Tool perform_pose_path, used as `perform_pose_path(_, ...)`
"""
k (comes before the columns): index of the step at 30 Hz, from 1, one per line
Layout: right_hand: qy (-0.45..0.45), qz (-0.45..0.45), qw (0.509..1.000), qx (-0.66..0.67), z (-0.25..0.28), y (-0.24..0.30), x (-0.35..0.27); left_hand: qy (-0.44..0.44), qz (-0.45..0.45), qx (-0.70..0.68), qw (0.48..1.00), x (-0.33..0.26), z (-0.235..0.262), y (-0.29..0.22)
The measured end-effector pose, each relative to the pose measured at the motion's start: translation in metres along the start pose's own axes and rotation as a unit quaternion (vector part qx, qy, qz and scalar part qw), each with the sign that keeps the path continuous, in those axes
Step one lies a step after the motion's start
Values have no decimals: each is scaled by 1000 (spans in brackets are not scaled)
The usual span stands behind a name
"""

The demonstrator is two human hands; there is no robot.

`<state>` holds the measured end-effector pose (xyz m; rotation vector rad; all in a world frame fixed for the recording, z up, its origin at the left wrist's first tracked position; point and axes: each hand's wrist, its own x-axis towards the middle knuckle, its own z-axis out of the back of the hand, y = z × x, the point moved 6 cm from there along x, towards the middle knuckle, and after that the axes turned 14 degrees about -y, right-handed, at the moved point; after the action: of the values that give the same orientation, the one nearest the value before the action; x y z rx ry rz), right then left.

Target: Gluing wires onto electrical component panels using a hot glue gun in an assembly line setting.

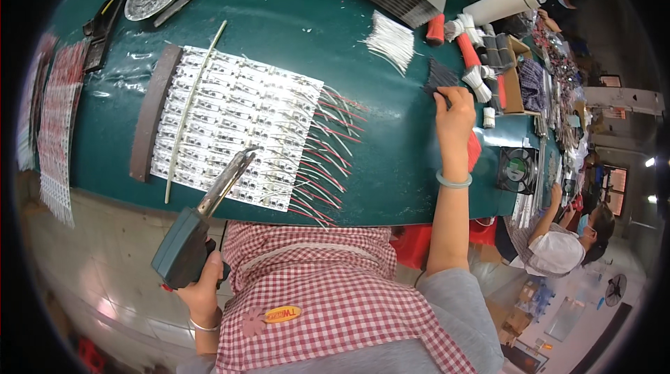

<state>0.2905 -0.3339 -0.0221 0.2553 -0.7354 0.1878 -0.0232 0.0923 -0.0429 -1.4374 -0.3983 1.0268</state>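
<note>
Soldering gun (202, 224) gripped tight in left hand (202, 290) at the near table edge, long axis running near-left to far-right, tip up over the white panel of small boards (230, 119) with red and white leads. Right hand (453, 119) stretched far right, fingers pinched on a dark bundle of wires (440, 77) by the white wire bundles (392, 40). Exact tip contact hard to make out; bundle partly hidden under the fingers, green table (391, 164) cut off near.

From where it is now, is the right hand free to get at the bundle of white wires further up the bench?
Probably yes. The right hand rests on a dark wire bundle, and bare green bench lies between it and the white wires, with nothing in the way.
</note>
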Motion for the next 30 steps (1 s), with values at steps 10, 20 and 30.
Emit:
perform_pose_path(10, -10, -27, 1000, 7, -9, -18, -11, 24, -74, 25, 997, -2, 5, -3)
perform_pose_path(20, -37, 28, 999, -17, 5, -2, -5, -1, -25, 12, 1000, -7, 9, -8)
perform_pose_path(30, 82, 72, 946, 304, 49, 205, -27, 1, -45, 33, 998, -12, 19, -6)
